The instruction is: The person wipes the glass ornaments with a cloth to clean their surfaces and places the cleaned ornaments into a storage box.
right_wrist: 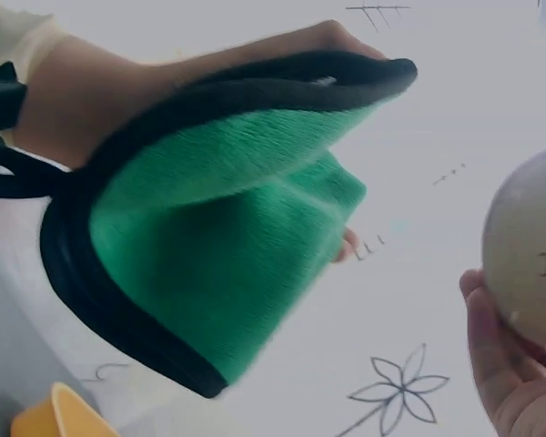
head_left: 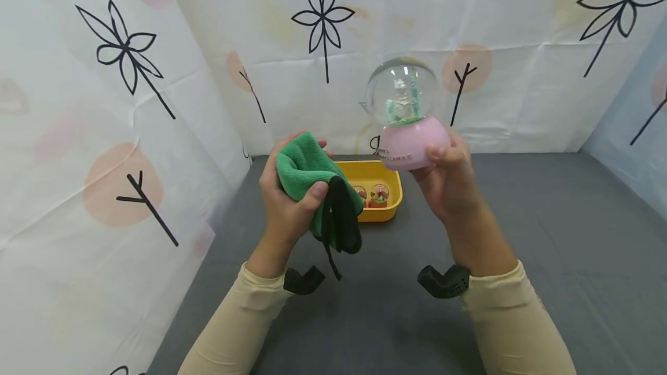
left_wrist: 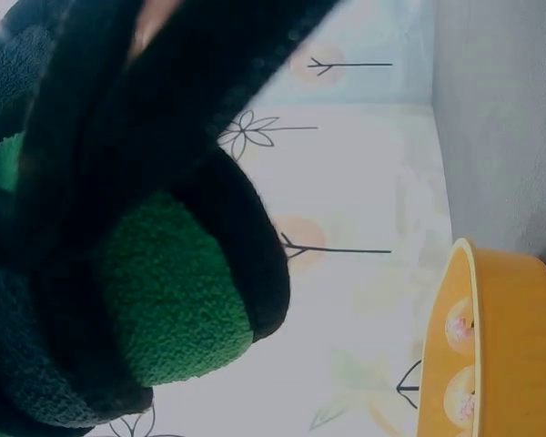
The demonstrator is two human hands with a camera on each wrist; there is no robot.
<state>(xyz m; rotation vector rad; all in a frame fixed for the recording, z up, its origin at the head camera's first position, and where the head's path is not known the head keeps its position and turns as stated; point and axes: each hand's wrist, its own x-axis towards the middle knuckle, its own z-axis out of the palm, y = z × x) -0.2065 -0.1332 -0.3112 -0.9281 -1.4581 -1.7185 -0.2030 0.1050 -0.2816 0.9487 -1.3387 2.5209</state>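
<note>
In the head view my right hand point(head_left: 445, 172) grips a snow globe point(head_left: 414, 138) by its pink base, raised above the table. The clear dome holds a small white figure and green cactus shapes, and raised lettering runs along the base. My left hand point(head_left: 289, 201) holds a folded green cloth point(head_left: 307, 161) with black edging and a hanging black loop, thumb across its front. The cloth point(right_wrist: 227, 246) fills much of the right wrist view, with the underside of the globe's base point(right_wrist: 532, 246) at the right edge. Between cloth and globe there is a gap.
A yellow tray point(head_left: 393, 201) stands on the grey table point(head_left: 547, 236) behind the hands, with small round red-and-clear items point(head_left: 378, 195) inside. Patterned white fabric point(head_left: 281, 103) walls the back and left side. Black wrist mounts point(head_left: 445, 281) sit at both cuffs.
</note>
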